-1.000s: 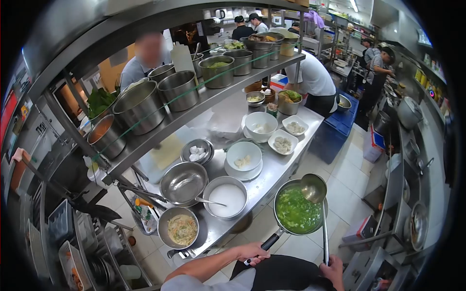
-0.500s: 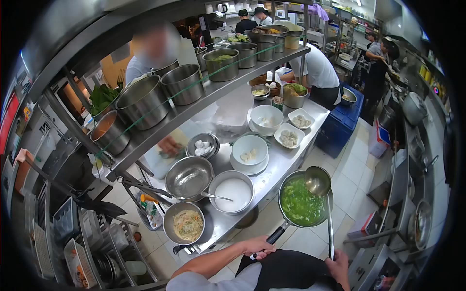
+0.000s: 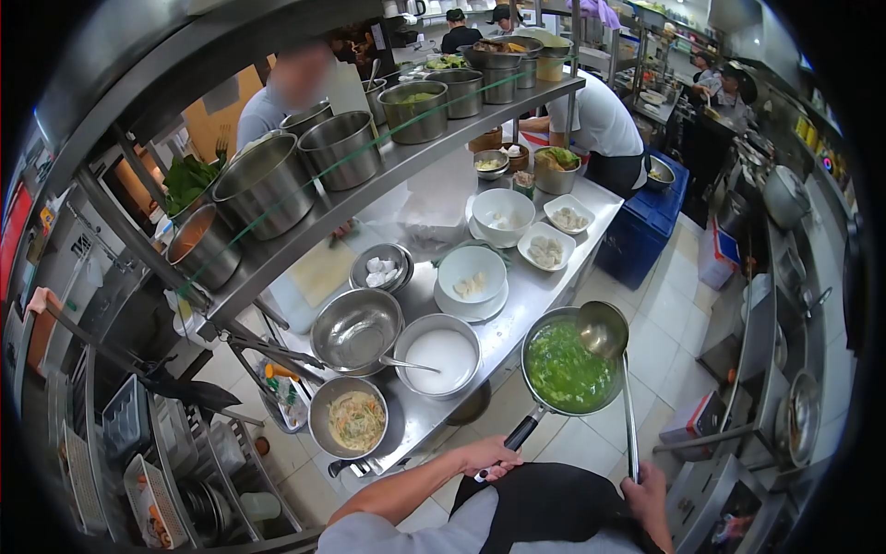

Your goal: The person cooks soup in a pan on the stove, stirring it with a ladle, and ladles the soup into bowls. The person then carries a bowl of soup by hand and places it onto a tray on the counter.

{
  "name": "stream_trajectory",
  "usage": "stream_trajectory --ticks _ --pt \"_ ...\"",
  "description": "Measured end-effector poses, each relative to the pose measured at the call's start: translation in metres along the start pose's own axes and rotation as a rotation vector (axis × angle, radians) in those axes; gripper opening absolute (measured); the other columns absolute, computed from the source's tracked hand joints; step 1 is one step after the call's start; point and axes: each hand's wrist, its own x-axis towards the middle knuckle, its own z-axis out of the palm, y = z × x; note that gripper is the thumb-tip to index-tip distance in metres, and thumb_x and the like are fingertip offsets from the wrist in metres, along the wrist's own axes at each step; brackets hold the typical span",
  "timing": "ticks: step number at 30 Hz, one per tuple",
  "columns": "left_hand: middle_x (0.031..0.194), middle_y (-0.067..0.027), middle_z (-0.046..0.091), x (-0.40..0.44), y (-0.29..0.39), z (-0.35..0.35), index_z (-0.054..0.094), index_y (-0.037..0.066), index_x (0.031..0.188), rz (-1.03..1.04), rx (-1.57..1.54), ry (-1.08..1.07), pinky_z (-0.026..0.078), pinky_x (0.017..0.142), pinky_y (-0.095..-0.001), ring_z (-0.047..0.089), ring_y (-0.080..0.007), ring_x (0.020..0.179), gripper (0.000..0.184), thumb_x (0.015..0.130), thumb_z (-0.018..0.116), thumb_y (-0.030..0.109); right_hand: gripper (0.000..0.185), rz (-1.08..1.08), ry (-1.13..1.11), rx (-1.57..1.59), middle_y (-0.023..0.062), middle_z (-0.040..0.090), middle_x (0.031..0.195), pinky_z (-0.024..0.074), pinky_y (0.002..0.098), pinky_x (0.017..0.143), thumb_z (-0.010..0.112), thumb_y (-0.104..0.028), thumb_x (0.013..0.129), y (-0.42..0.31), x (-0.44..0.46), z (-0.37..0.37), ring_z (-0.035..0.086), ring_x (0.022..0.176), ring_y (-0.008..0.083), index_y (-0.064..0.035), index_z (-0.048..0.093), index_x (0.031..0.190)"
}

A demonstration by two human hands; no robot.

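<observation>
My left hand (image 3: 492,457) is wrapped round the black handle (image 3: 523,431) of a round metal pan (image 3: 524,366). Bright green soup with pale bits (image 3: 568,371) fills much of the pan, which is held in the air by the counter's right edge. My right hand (image 3: 643,492) grips the end of a long-handled metal ladle (image 3: 631,415). The ladle's bowl (image 3: 603,331) hangs over the far right part of the pan, above the soup. Closest on the counter is a white bowl (image 3: 452,268) with pale pieces in it, standing on a white plate (image 3: 495,310).
On the steel counter (image 3: 517,323) stand a pot of white liquid (image 3: 399,351), an empty metal bowl (image 3: 323,323) and a pan of shredded food (image 3: 318,415). A shelf (image 3: 286,212) of metal containers hangs above. Two co-workers stand beyond; a blue bin (image 3: 637,249) is at right.
The pan and ladle have shifted slightly left and up in view, along with my left hand. Across the counter, a co-worker's hand has left the cutting board.
</observation>
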Motion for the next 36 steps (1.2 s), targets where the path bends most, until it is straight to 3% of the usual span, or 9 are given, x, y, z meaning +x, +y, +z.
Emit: stream_trajectory --ticks 10,20,23,25,26,27,29,31,36 --pt "0.062 0.0037 0.044 0.0 0.007 0.0 0.045 0.012 0.085 0.017 0.016 -0.009 0.035 0.036 -0.0231 0.044 -0.0053 0.045 0.022 0.095 0.065 0.013 0.014 -0.039 0.047 -0.078 0.0045 0.048 0.061 0.0384 0.0326 0.052 0.062 -0.008 0.071 0.016 0.006 -0.002 0.044 0.056 0.0126 0.0012 0.052 0.074" --pt "0.06 0.0025 0.041 0.003 0.011 0.004 0.042 0.012 0.075 0.012 0.093 -0.019 0.037 0.037 -0.0244 0.042 -0.0061 0.044 0.027 0.094 0.062 0.011 0.016 -0.016 0.087 -0.008 0.0073 0.047 0.062 0.0399 0.0336 0.054 0.063 -0.009 0.069 0.025 0.003 -0.001 0.045 0.057 0.0145 0.0024 0.052 0.073" --pt "0.059 0.0018 0.043 0.002 0.015 0.007 0.044 0.011 0.075 -0.005 0.104 -0.017 0.038 0.037 -0.0247 0.043 -0.0066 0.043 0.026 0.094 0.062 0.012 0.013 -0.078 0.109 -0.045 0.0025 0.043 0.062 0.0339 0.0313 0.051 0.061 -0.007 0.07 0.027 0.002 0.001 0.041 0.058 0.011 0.0019 0.054 0.075" --pt "0.058 0.0012 0.044 0.002 0.019 0.007 0.045 0.011 0.076 -0.021 0.144 0.005 0.039 0.037 -0.0252 0.044 -0.0071 0.042 0.026 0.093 0.063 0.012 0.019 -0.12 0.061 -0.173 0.0108 0.045 0.062 0.0375 0.0365 0.053 0.063 -0.012 0.069 0.006 -0.002 -0.008 0.044 0.057 0.0187 0.003 0.053 0.076" --pt "0.058 0.0005 0.045 0.004 0.017 0.01 0.046 0.01 0.076 -0.033 0.179 0.026 0.039 0.037 -0.0257 0.045 -0.0075 0.042 0.025 0.093 0.064 0.012 0.024 -0.135 0.049 -0.193 0.0179 0.047 0.066 0.0405 0.0416 0.056 0.064 -0.016 0.069 0.004 -0.003 -0.013 0.047 0.059 0.0269 0.0034 0.052 0.076" --pt "0.058 -0.0007 0.048 0.007 0.018 0.011 0.048 0.009 0.079 -0.06 0.152 0.06 0.039 0.036 -0.0253 0.047 -0.009 0.041 0.023 0.091 0.067 0.01 0.025 -0.192 0.078 -0.282 0.0165 0.05 0.064 0.0431 0.0417 0.058 0.063 -0.021 0.073 0.014 -0.001 -0.016 0.049 0.058 0.027 0.0022 0.053 0.078" --pt "0.059 -0.0016 0.049 0.011 0.018 0.008 0.049 0.007 0.083 -0.075 0.132 0.064 0.038 0.035 -0.0254 0.048 -0.0109 0.04 0.021 0.089 0.069 0.008 0.027 -0.141 0.095 -0.269 0.0241 0.054 0.074 0.045 0.0479 0.065 0.061 -0.022 0.074 0.021 -0.001 -0.017 0.055 0.069 0.0412 0.0032 0.054 0.079" --pt "0.06 -0.001 0.048 0.016 0.014 0.007 0.047 0.008 0.085 -0.033 0.126 0.023 0.038 0.035 -0.0265 0.048 -0.0111 0.041 0.022 0.089 0.068 0.007 0.024 -0.053 0.093 -0.236 0.0263 0.058 0.078 0.0458 0.0498 0.068 0.059 -0.02 0.078 -0.013 -0.008 -0.025 0.057 0.074 0.0448 0.0027 0.053 0.083" --pt "0.061 -0.0009 0.046 0.022 0.022 0.016 0.043 0.009 0.086 -0.057 0.096 0.015 0.036 0.036 -0.0278 0.046 -0.0104 0.043 0.024 0.09 0.067 0.005 0.024 -0.018 0.123 -0.376 0.0282 0.06 0.078 0.046 0.0531 0.069 0.059 -0.02 0.08 -0.017 -0.001 -0.038 0.059 0.077 0.0486 0.0018 0.054 0.088"
